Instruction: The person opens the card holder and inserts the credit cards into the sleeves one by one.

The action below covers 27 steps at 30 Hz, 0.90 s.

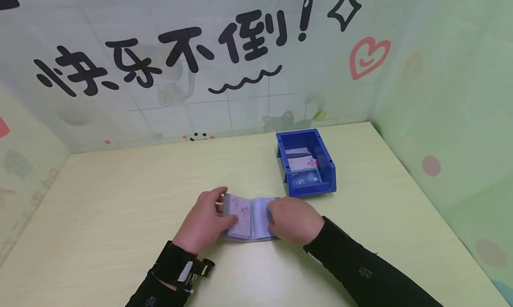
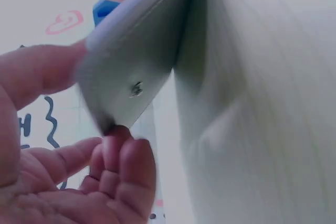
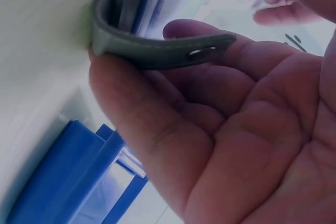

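A small card holder lies spread open on the table, with clear sleeves inside and a grey cover. A pink-patterned card shows in its left sleeve. My left hand pinches the left side, thumb on the page and fingers behind the cover. In the left wrist view the grey cover bears a small metal mark. My right hand holds the right edge with bent fingers, hiding part of that page. A grey strap with a slot extends across those fingers in the right wrist view.
Beyond the right hand stands a blue bin with several cards inside, among them a blue VIP card. The pale table meets a printed backdrop at its far edge and another on the right.
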### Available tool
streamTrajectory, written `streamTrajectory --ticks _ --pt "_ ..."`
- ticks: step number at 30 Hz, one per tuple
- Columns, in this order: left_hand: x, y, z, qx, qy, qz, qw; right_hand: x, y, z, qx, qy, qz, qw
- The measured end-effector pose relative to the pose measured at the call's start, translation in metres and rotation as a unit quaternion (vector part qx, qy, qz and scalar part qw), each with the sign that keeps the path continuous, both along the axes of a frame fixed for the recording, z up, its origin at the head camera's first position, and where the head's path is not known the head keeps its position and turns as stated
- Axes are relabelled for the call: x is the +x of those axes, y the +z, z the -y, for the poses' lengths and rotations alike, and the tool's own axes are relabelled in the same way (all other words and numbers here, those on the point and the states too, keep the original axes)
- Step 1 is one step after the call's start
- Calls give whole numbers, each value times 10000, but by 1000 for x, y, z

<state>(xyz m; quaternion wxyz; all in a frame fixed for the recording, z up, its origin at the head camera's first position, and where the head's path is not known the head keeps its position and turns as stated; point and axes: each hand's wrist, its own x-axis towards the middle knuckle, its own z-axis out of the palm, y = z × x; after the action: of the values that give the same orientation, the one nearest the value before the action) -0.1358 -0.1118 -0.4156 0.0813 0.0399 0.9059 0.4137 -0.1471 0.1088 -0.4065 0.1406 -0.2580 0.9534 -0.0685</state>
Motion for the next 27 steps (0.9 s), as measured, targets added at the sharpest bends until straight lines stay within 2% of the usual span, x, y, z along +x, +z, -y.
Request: streamTrajectory --ticks 11,18,27 --pt "7 10 -8 114 -189 -353 9991 0 0 1 -318 111 198 9992" --pt "9 7 -11 115 -266 -474 9985 1 0 2 -316 173 191 9992" --pt "12 5 -17 199 -477 -643 9966 2 -1 6 -634 411 310 9967"
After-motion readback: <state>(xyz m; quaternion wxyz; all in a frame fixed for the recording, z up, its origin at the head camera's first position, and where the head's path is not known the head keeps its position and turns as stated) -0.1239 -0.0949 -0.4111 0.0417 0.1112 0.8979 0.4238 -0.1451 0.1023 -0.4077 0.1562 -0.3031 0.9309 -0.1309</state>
